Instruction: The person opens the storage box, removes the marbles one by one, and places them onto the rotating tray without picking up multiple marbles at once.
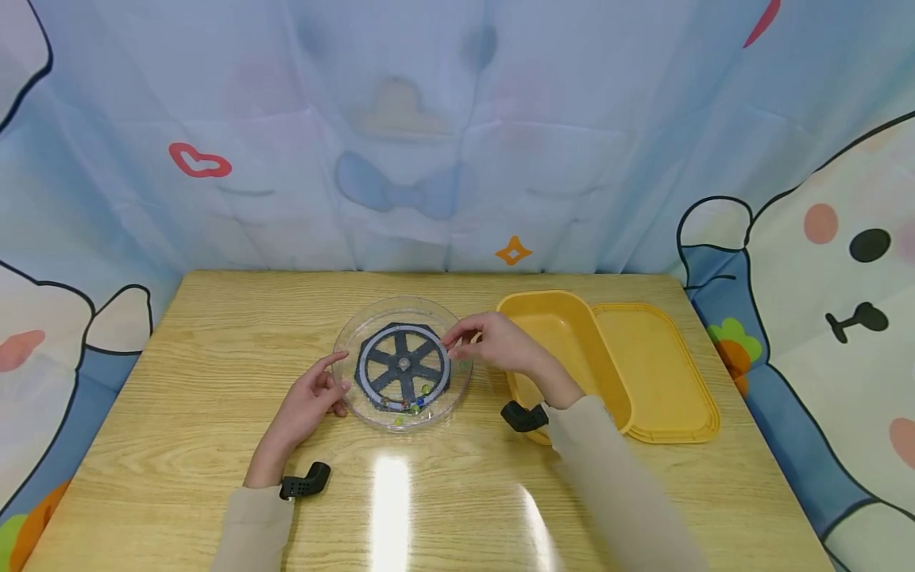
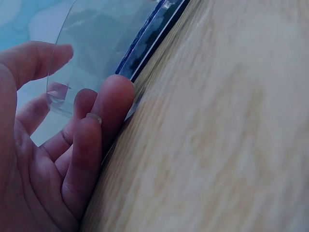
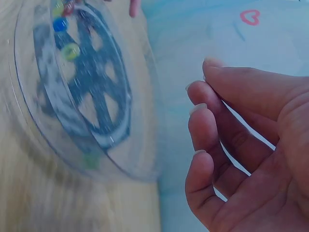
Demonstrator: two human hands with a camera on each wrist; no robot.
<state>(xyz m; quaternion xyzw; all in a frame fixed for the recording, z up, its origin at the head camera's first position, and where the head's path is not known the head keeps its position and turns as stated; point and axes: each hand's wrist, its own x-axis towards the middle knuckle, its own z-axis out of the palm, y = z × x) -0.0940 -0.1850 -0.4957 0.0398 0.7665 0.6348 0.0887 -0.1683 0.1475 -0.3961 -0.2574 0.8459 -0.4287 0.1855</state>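
A clear round dish [image 1: 457, 389] sits on the table, with a dark spoked wheel [image 1: 404, 364] inside its outline. Several small coloured glass marbles [image 1: 420, 402] are gathered at its near side. At the left rim, my left hand [image 1: 310, 403] holds the dish wall; the left wrist view shows its fingers curled at the transparent edge [image 2: 58, 106]. My right hand [image 1: 493, 342] hovers by the right rim. In the right wrist view its fingers [image 3: 200, 128] are loosely bent, thumb near the index finger, and nothing shows between them. A green marble [image 3: 91, 160] lies near the dish's edge.
Right of the dish stands a yellow plastic box [image 1: 565, 349], partly behind the right forearm. Its flat yellow lid [image 1: 654, 373] lies beyond it. A patterned blue curtain [image 1: 400, 159] hangs along the back edge of the wooden table [image 1: 179, 381].
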